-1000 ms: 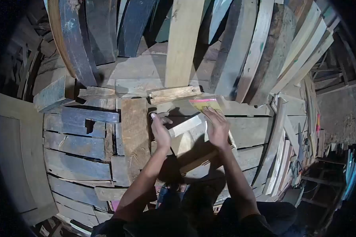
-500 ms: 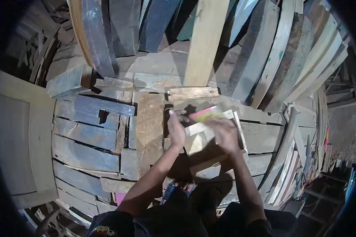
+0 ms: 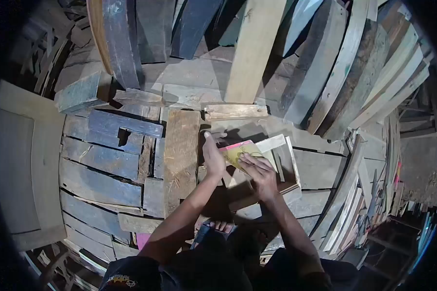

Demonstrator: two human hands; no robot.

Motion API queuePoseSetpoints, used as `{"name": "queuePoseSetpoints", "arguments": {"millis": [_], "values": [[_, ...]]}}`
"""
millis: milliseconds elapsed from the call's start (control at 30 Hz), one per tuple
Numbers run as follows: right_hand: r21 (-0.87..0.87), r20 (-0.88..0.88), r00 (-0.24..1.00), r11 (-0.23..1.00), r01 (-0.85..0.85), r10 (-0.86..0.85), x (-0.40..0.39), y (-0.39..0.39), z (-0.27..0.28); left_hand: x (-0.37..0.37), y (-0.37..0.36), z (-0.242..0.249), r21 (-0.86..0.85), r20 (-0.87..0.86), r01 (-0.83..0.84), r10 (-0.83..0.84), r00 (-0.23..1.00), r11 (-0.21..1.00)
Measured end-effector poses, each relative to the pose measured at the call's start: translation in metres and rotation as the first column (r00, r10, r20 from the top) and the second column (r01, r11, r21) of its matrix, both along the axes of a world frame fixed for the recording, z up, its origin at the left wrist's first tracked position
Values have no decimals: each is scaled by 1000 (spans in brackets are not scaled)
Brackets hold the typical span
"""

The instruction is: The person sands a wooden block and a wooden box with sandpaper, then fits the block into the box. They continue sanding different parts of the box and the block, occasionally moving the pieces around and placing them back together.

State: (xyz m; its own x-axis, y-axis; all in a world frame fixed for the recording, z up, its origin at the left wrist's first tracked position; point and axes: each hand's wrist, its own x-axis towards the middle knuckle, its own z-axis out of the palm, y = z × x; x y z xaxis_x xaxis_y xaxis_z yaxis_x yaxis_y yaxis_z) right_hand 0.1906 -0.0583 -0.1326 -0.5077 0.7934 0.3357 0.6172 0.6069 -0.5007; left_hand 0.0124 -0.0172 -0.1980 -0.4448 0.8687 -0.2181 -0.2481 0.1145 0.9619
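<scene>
A small open wooden box (image 3: 272, 142) with pale rims rests on the plank floor in front of me, turned slightly. A flat yellow piece with a pink edge and dark markings (image 3: 234, 153) lies across its far left rim; it looks like a sheet or thin pad. My right hand (image 3: 261, 175) presses on this yellow piece from above, fingers extended together over it. At the box's left corner is my left hand (image 3: 213, 157), upright with thumb and fingers apart, its palm side facing the box. Part of the box's inside is in shadow and behind my right hand.
A rough brown board (image 3: 182, 155) lies left of my left hand, and a short pale block (image 3: 236, 112) beyond the box. Long planks (image 3: 257, 53) lean along the far side. Narrow strips (image 3: 347, 213) are piled right; a framed panel (image 3: 17, 169) stands left. My feet (image 3: 222, 226) are close by.
My right hand and the yellow piece have moved left along the box's far rim, toward my left hand. My left hand stays at the box's left corner.
</scene>
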Motion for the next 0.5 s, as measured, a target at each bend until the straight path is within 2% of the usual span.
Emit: {"name": "queuePoseSetpoints", "arguments": {"millis": [33,67,100,133,200,233,300,333,367,400,433,500], "values": [[-6,11,997,997,72,-72,9,5,0,2,-1,2,31,-30,-24,25,999,999],[-8,21,990,990,142,-142,26,22,1,0,-2,5,-69,38,21,-18,999,997],[-6,29,977,978,209,-209,40,37,2,-3,-2,4,-67,38,51,-48,998,996],[-13,-15,901,901,434,-434,47,45,0,-5,-5,3,-69,40,75,-72,997,995],[73,22,956,954,291,-293,30,35,-7,-5,-3,-1,-79,55,84,-79,995,993],[107,46,972,969,223,-229,19,25,-7,-4,0,1,-70,72,29,-24,997,997],[8,74,997,1000,11,-11,15,3,0,5,0,3,-67,111,-69,77,991,995],[31,80,993,996,81,-83,26,11,-3,-2,-2,4,-35,-25,26,-27,999,999],[60,85,985,988,143,-148,39,28,-4,-4,-4,6,-54,59,59,-55,997,997],[72,-30,941,938,339,-338,45,38,2,-4,-3,4,-73,66,52,-48,997,996],[88,-54,863,859,504,-502,41,43,-5,-4,-4,5,-97,73,42,-35,997,994],[100,52,958,956,276,-282,15,22,-4,-3,-2,5,-125,72,34,-25,997,992]]}}
